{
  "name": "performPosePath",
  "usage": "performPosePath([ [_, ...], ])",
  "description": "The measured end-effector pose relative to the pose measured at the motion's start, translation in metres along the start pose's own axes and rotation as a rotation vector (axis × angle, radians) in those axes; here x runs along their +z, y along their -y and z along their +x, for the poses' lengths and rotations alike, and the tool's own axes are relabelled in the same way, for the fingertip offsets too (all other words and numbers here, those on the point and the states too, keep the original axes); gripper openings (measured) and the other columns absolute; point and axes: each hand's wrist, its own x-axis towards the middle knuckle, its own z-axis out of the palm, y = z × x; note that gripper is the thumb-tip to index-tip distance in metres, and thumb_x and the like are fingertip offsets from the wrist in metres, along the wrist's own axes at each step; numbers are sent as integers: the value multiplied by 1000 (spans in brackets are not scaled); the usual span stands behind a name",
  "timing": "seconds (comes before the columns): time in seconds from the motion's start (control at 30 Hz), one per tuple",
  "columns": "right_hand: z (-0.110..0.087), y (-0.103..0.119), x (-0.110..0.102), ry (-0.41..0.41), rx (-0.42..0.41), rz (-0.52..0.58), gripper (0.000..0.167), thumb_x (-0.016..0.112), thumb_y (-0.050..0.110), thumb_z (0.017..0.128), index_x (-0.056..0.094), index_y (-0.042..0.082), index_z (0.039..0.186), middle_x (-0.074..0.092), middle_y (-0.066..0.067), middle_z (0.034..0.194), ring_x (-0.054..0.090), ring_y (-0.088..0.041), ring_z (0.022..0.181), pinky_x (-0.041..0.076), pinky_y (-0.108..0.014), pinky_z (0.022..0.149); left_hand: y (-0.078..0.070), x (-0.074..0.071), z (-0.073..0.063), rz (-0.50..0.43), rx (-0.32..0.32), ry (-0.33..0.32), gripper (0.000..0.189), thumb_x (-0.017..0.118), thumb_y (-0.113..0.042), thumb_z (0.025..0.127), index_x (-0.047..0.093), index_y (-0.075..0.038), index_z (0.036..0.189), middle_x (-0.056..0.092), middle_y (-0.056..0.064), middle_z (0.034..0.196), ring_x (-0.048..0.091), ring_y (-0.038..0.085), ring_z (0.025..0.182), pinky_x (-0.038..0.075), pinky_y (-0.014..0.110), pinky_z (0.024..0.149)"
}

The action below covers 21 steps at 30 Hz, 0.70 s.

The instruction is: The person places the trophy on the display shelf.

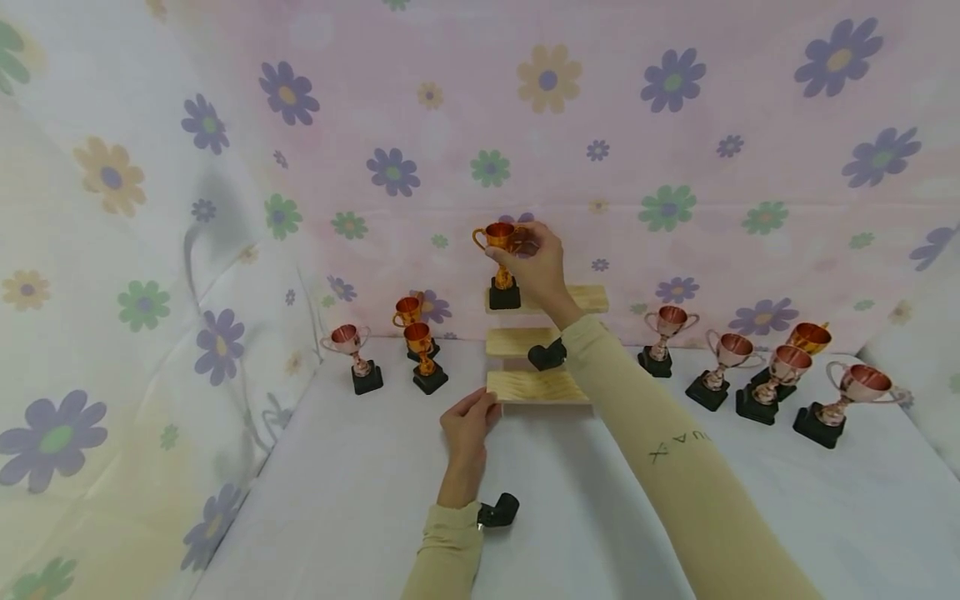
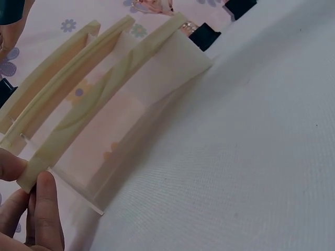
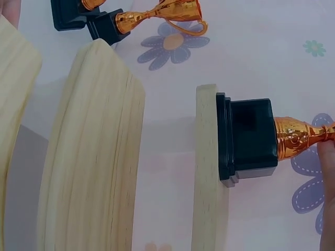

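A small gold trophy cup point(image 1: 505, 292) on a black square base is in my right hand point(image 1: 546, 265), whose fingers hold it by the cup and stem. Its base point(image 3: 251, 137) sits at the left end of the top wooden tier point(image 3: 207, 157) in the right wrist view. The tiered display stand point(image 1: 536, 387) has three pale wood shelves on clear side panels. My left hand point(image 1: 467, 427) pinches the front left corner of the lowest shelf; in the left wrist view the thumb is above and the fingers point(image 2: 48, 201) below the board point(image 2: 104, 94).
To the left stand a rose-gold trophy point(image 1: 347, 338) and two gold ones, a front one point(image 1: 420, 337) and one behind point(image 1: 407, 310). Several rose-gold trophies point(image 1: 789, 364) and a gold one point(image 1: 812, 336) stand at the right. A flowered cloth backdrop point(image 1: 450, 100) rises behind the white table point(image 1: 337, 483).
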Motion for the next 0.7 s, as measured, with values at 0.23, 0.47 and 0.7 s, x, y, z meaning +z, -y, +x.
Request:
performPosePath([
  [0.23, 1, 1, 4, -8, -1, -6, 42, 85, 12, 84, 65, -5, 118, 62, -19, 112, 62, -24, 94, 54, -23, 82, -2, 0, -1, 1, -10, 5, 25, 75, -4, 89, 74, 2, 113, 71, 16, 109, 72, 14, 82, 63, 27, 79],
  [0.47, 0, -1, 5, 0, -24, 12, 43, 84, 11, 84, 65, -5, 119, 63, -21, 112, 62, -28, 96, 55, -27, 84, 0, 0, -2, -4, 4, 6, 26, 75, -5, 90, 73, 4, 114, 71, 17, 107, 72, 14, 81, 63, 26, 77],
  [0.7, -2, -7, 9, -54, -39, 11, 38, 85, 11, 83, 66, -3, 113, 65, -17, 107, 64, -24, 93, 58, -33, 86, -1, 1, -2, 0, -2, 0, 24, 75, -5, 90, 74, 2, 113, 71, 16, 107, 72, 14, 82, 63, 26, 77],
])
